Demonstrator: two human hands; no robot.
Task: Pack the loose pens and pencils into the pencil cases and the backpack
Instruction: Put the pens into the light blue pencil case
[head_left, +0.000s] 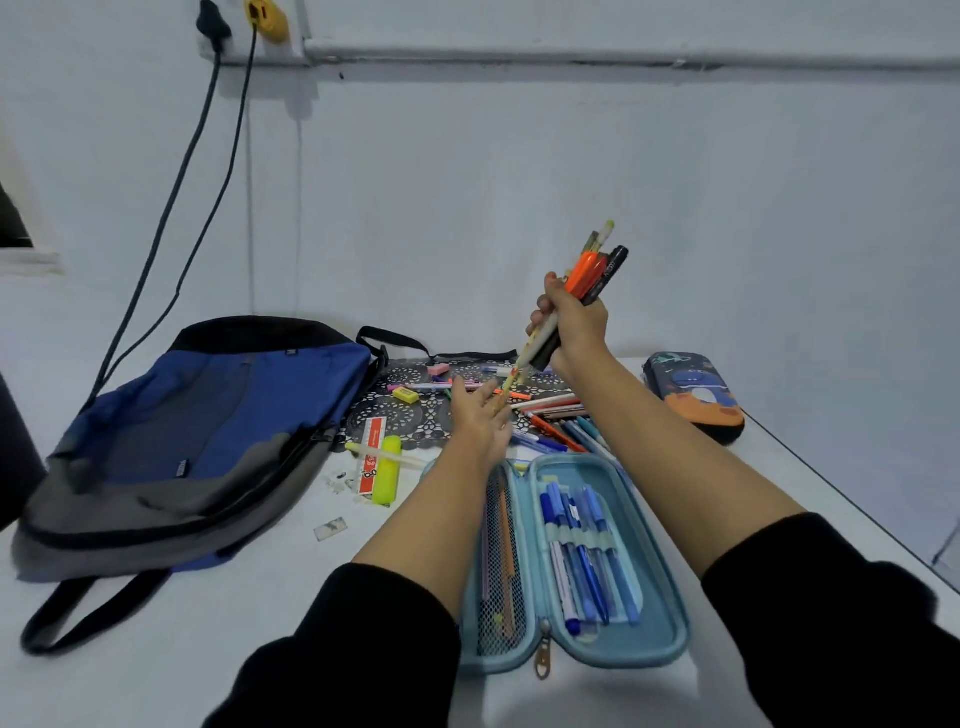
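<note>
Head-cam view down onto a white table. Nearest the viewer, two forearms in black sleeves reach fwd.

Between the forearms lies an open pale-blue pencil case, unzipped flat w/ the zip pull toward the viewer. Its right half holds a row of blue pens under elastic loops. Its left half is a mesh pocket w/ a few pencils inside.

Just left of the case's far end, a yellow highlighter and a red-and-white ruler lie side by side. Further left of the case, a blue, grey & black backpack lies flat.

Just beyond the case's far end, the L hand hovers palm down, fingers fairly straight and loosely spread, gripping nothing. The low tip of a long patterned pencil sits at its fingertips; contact unclear.

Also beyond the case, loose pens & pencils lie scattered, partly on a black lace mat, w/ a pink eraser and a yellow eraser.

Above and beyond the case, the R hand is raised off the table. Its fingers are curled tight round a bundle of pens in orange, red, black and pale colours, tilted right. The patterned pencil hangs lowest from it.

Beyond the case to the right, near the table edge, lies a closed second pencil case, dark w/ a space cartoon.

Far behind and to the left of the case, two cables run down a pale wall.
</note>
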